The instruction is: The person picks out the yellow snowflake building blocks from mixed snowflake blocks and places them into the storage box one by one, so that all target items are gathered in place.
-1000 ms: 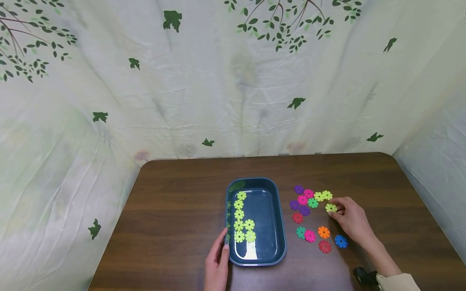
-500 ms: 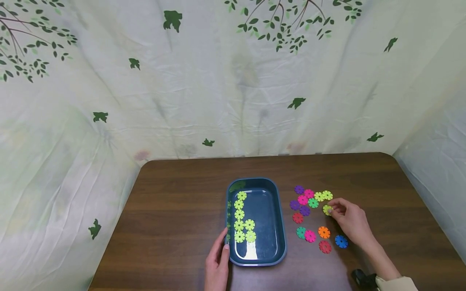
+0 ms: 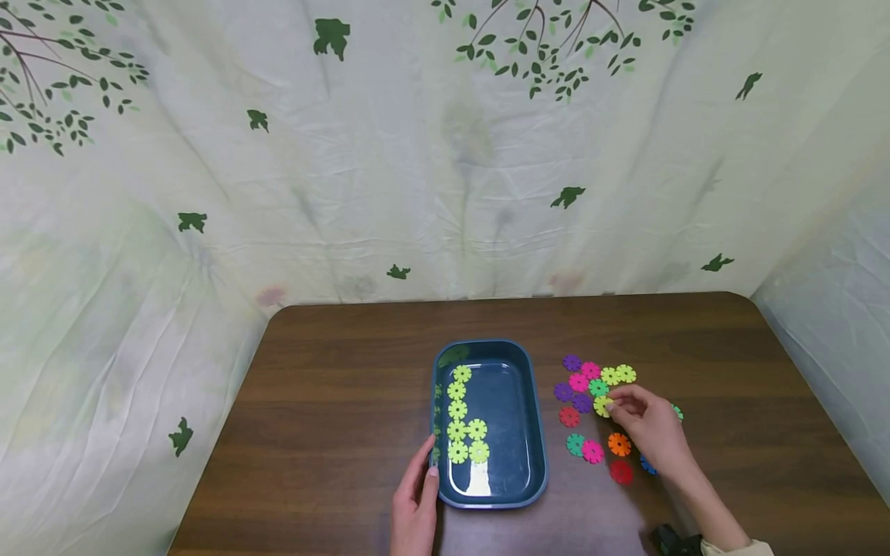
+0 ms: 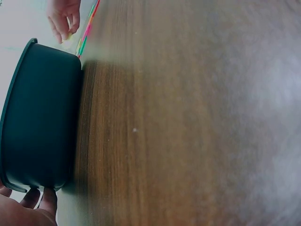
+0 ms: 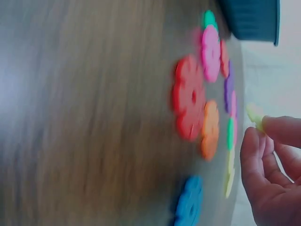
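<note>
My left hand [image 3: 415, 502] holds the left side of a blue rectangular tray [image 3: 538, 432] near its front corner, with fingertips against the outer wall, seen in the left wrist view as a dark tray wall [image 4: 42, 113]. Light-green flower-shaped discs [image 3: 456, 409] lie inside the tray along its left part. Right of the tray, my right hand [image 3: 653, 428] pinches a yellow-green flower disc [image 3: 602, 406] between thumb and fingers. In the right wrist view this disc [image 5: 254, 116] is held above the table, partly hidden by the fingertips.
Loose flower discs lie around the right hand: purple [image 3: 564, 392], pink [image 3: 592, 451], red [image 3: 621, 472], orange [image 3: 619, 444], yellow-green [image 3: 626, 374] and a partly hidden blue one [image 3: 648, 465]. The wooden table [image 3: 348, 417] ends at a leaf-patterned cloth [image 3: 417, 154].
My right hand has moved left towards the tray, carrying the yellow-green disc with it. A green disc now shows to the right of that hand. My left hand and the tray have stayed put.
</note>
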Demonstrator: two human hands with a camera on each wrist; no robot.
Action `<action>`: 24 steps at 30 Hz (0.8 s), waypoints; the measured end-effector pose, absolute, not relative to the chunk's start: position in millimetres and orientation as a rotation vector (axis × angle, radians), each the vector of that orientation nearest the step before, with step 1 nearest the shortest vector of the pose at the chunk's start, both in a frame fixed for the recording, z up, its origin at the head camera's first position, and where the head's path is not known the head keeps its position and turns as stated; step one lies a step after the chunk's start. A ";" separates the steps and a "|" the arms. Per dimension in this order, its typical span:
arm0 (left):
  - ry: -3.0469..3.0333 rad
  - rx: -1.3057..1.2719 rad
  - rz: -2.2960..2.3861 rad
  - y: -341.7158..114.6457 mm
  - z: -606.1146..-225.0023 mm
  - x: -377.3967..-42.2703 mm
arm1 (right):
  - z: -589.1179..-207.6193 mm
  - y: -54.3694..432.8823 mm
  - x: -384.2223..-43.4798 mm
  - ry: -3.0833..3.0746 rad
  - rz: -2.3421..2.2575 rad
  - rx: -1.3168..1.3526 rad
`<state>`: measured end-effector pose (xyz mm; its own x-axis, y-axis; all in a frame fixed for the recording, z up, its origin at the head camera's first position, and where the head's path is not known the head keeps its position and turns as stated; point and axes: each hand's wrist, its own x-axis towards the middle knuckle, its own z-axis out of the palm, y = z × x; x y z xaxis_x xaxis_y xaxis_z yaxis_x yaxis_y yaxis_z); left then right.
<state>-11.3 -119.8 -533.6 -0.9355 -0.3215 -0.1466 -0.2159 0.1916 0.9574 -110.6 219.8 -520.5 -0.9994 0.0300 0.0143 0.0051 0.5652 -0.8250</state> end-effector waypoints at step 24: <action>-2.352 0.535 -1.871 -120.0 -534.0 -10.9 | -500.4 152.5 -109.1 -2.365 1.967 -0.012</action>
<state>-10.9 -120.0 -534.0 -0.9347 -0.3241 -0.1462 -0.2153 0.1885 0.9582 -109.1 152.5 -500.4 -0.9978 0.0482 0.0457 -0.0361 0.1830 -0.9824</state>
